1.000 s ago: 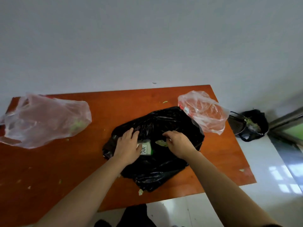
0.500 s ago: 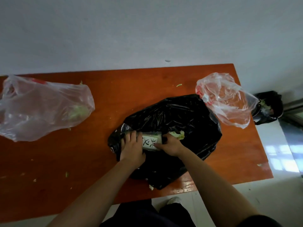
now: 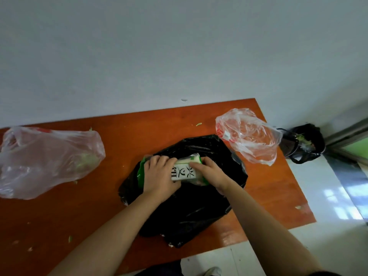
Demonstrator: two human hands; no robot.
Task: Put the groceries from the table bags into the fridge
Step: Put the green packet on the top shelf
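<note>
packet [image 3: 182, 172] gripped at both ends, left hand [image 3: 159, 177] and right hand [image 3: 212, 174] curled round it; lift level, clear of black bag [image 3: 199, 216]

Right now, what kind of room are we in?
Probably a home kitchen: an orange wooden table with plastic grocery bags, a labelled food packet, and a bin of green scraps on the tiled floor.

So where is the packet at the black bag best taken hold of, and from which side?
Probably at its two short ends, coming from above. The packet lies long-side across, over the black bag, label up, so one hand at each end suits it. The left hand and right hand grip it that way.
</note>
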